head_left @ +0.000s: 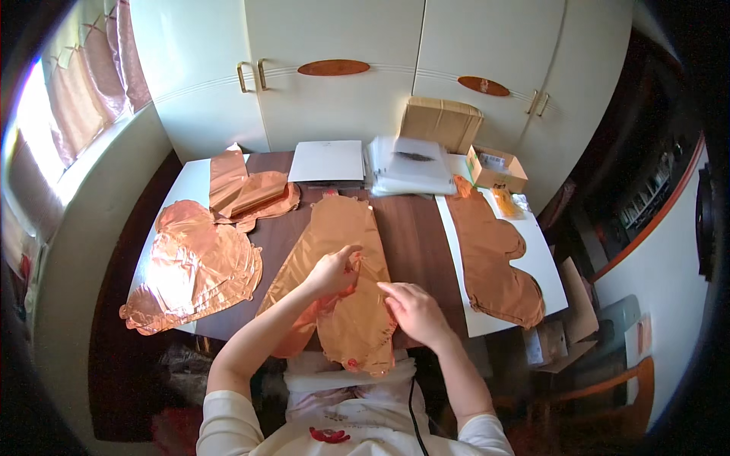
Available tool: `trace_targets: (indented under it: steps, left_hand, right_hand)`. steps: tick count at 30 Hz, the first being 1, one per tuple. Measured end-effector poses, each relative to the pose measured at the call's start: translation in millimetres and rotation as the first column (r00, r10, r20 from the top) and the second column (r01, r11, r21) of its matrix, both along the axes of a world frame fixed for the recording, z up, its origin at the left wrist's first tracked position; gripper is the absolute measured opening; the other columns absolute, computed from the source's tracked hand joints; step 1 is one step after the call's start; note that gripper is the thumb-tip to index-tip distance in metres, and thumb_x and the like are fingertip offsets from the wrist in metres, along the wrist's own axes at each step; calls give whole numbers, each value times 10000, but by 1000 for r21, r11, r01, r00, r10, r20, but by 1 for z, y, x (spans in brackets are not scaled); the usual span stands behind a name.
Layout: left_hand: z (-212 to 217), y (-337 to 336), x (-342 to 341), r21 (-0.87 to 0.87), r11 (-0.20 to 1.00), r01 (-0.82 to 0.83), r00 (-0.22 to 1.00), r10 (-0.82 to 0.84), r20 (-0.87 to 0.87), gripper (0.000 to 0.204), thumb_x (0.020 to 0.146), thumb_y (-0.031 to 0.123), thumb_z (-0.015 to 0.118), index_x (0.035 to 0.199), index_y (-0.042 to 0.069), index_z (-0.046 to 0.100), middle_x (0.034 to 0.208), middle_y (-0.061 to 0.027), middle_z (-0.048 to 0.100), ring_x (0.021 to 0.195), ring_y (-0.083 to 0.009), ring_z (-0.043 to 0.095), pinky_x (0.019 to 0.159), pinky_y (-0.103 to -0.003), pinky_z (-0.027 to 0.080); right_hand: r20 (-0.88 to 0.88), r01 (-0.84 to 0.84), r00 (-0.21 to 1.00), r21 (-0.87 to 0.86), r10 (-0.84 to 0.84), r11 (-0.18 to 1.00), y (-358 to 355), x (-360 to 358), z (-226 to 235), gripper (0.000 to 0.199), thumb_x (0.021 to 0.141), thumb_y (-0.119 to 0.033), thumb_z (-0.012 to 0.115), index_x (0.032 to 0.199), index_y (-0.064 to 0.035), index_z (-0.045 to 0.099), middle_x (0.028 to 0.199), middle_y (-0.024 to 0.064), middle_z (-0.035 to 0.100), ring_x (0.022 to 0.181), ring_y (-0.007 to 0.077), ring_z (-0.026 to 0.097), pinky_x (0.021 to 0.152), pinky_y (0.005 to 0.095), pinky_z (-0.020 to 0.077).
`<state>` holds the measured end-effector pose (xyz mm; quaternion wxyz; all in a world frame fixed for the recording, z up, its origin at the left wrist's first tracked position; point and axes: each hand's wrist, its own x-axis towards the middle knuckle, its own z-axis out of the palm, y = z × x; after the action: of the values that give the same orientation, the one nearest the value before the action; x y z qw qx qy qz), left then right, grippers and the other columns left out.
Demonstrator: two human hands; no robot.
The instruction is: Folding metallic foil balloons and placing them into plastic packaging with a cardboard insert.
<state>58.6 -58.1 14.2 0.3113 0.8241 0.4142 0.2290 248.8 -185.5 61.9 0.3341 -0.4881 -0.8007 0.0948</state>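
A flat copper-coloured foil balloon [353,327] lies partly folded in front of me, its near end hanging over the table's front edge. My left hand [334,272] is over its middle, fingers curled in and closed at a raised crease of the foil; the fingertips are partly hidden. At the balloon's right edge rests my right hand [414,310], its fingers stretched out and touching the foil. More flat foil shapes lie around: a wide shiny one [201,262] on the left, a folded one [255,194] behind it, and a wavy-edged one [490,258] on the right.
The brown wooden table [414,235] has white sheets [452,285] at both sides. Along its back stand a white stack [327,161], clear plastic sleeves [411,169], a cardboard box [441,123] and a small open box [498,169]. A yellow packet [506,204] lies nearby. A chair [608,395] stands at the right.
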Motion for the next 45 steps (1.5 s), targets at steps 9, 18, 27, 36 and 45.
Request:
trace_targets:
  steps: [9, 18, 27, 36, 45]
  left_hand:
    - [-12, 6, -7, 104, 994, 19, 999, -14, -51, 564, 739, 184, 670, 1250, 84, 453, 744, -123, 603, 708, -265, 606, 660, -360, 482]
    - [-6, 6, -10, -12, 1000, -11, 995, 10, -99, 557, 721, 199, 637, 1240, 110, 458, 871, -188, 606, 912, -356, 564, 810, -421, 453]
    - [-3, 7, -13, -70, 997, 8, 995, -15, -98, 579, 697, 156, 628, 1247, 100, 455, 882, -204, 591, 913, -363, 560, 812, -417, 453]
    - [2, 2, -11, -10, 1000, 18, 996, -18, -90, 536, 706, 120, 593, 1227, 89, 472, 915, -205, 597, 938, -363, 555, 832, -420, 446]
    - [3, 6, -14, 9, 1000, 25, 987, -23, -162, 528, 691, 153, 613, 1201, 86, 493, 983, -175, 590, 972, -312, 542, 820, -402, 445]
  right_hand:
    - [192, -105, 977, 38, 96, 994, 6, 41, -48, 310, 849, -52, 488, 1134, -116, 593, 1189, 17, 583, 1116, 217, 520, 917, 354, 402]
    - [282, -97, 955, 10, 91, 995, 8, 42, -60, 474, 775, 3, 471, 1216, -154, 543, 1287, -21, 516, 1190, 189, 458, 896, 362, 343]
    - [302, -96, 950, 41, 79, 995, 8, 40, -61, 399, 806, 0, 475, 1162, -135, 592, 1240, -16, 559, 1177, 173, 476, 889, 352, 351]
    - [269, -94, 960, 44, 79, 995, 8, 42, -68, 364, 787, -7, 490, 1109, -111, 625, 1200, -1, 588, 1159, 166, 505, 878, 341, 347]
    - [238, -99, 968, 87, 76, 991, 10, 39, -66, 312, 769, -16, 506, 1028, -98, 660, 1142, 20, 622, 1123, 171, 541, 842, 333, 356]
